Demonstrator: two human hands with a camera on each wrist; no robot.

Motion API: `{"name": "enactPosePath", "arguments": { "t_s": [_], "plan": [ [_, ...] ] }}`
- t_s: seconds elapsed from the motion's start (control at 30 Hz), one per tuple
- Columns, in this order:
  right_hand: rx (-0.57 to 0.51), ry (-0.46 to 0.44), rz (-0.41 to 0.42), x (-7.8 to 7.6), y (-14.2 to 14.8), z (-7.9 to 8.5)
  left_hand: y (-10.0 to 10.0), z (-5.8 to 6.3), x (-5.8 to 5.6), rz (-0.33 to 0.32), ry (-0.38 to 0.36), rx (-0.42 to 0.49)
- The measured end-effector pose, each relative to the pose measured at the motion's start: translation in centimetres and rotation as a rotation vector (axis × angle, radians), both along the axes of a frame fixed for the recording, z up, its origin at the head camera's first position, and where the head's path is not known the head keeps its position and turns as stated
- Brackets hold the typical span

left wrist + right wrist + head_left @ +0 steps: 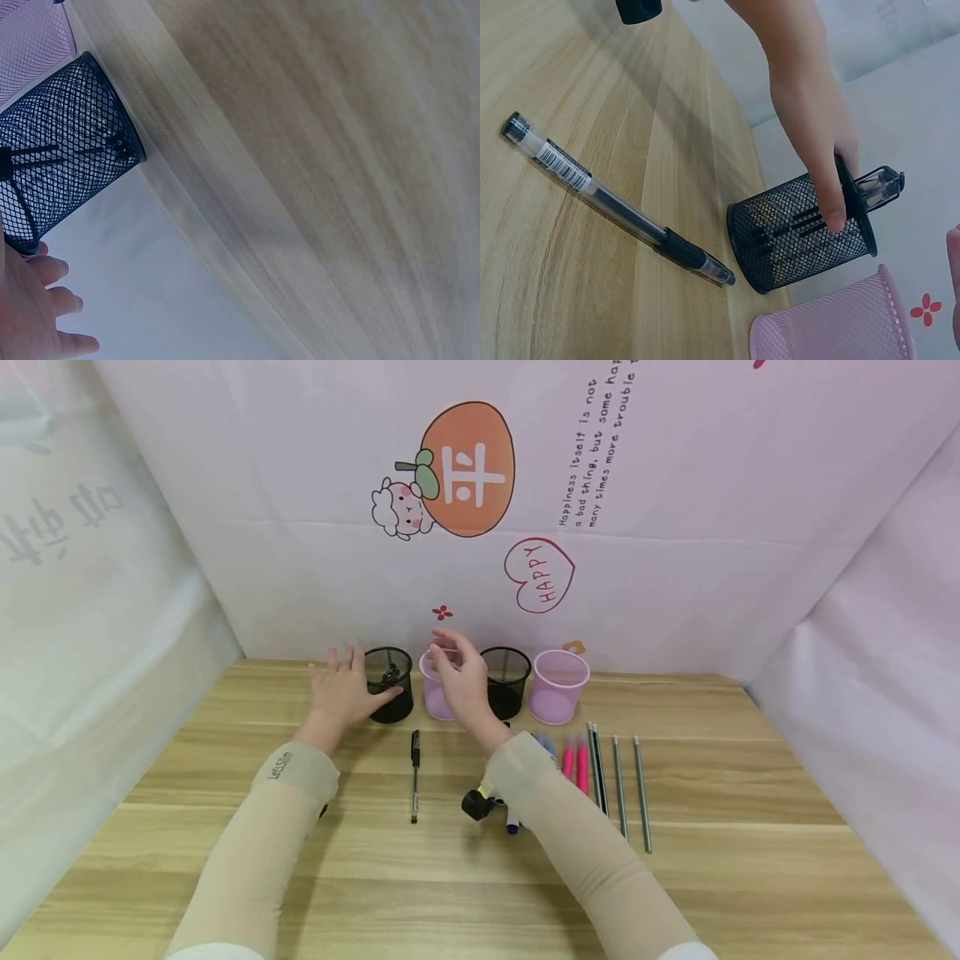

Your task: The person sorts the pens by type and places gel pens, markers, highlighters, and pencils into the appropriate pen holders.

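Observation:
My left hand (339, 692) is at the leftmost black mesh cup (393, 703), its fingers spread beside the cup and its thumb across the front. In the right wrist view that thumb lies against the mesh just below the rim, and clear pen ends (881, 187) stick out of the cup. My right hand (463, 681) is over the left pink mesh cup (437, 697), partly covering it, with fingers loosely bent and nothing visible in them. A clear gel pen (416, 777) with a black cap lies on the table between my forearms.
Right of my right hand stand another black mesh cup (506, 697) and a second pink one (557, 697). Pink markers (582, 764), several grey pencils (642, 793) and a blue-tipped marker (512, 823) lie near my right forearm. A printed cloth wall (337, 585) rises behind the cups.

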State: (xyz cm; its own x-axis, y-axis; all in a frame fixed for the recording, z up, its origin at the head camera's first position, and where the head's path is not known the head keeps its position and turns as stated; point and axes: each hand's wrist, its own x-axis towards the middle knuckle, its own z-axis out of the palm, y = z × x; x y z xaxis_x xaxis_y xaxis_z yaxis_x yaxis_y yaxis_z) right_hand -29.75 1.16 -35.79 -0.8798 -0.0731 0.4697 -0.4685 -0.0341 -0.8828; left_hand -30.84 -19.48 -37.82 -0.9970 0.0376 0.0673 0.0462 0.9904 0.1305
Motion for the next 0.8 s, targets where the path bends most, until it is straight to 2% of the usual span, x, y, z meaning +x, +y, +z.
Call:
{"name": "enactPosePath", "arguments": {
  "t_s": [0.4,0.63,0.8],
  "plan": [
    [0.112,0.000,0.058,0.9,1.0,0.5,0.0,0.1,0.1,-0.003,0.008,0.007],
    [0.086,-0.059,0.167,1.3,1.7,0.1,0.0,0.0,0.2,-0.008,0.005,0.004],
    [0.111,-0.122,0.207,1.8,2.2,-0.3,-0.1,0.0,0.2,-0.013,0.005,0.003]
  ]
}}
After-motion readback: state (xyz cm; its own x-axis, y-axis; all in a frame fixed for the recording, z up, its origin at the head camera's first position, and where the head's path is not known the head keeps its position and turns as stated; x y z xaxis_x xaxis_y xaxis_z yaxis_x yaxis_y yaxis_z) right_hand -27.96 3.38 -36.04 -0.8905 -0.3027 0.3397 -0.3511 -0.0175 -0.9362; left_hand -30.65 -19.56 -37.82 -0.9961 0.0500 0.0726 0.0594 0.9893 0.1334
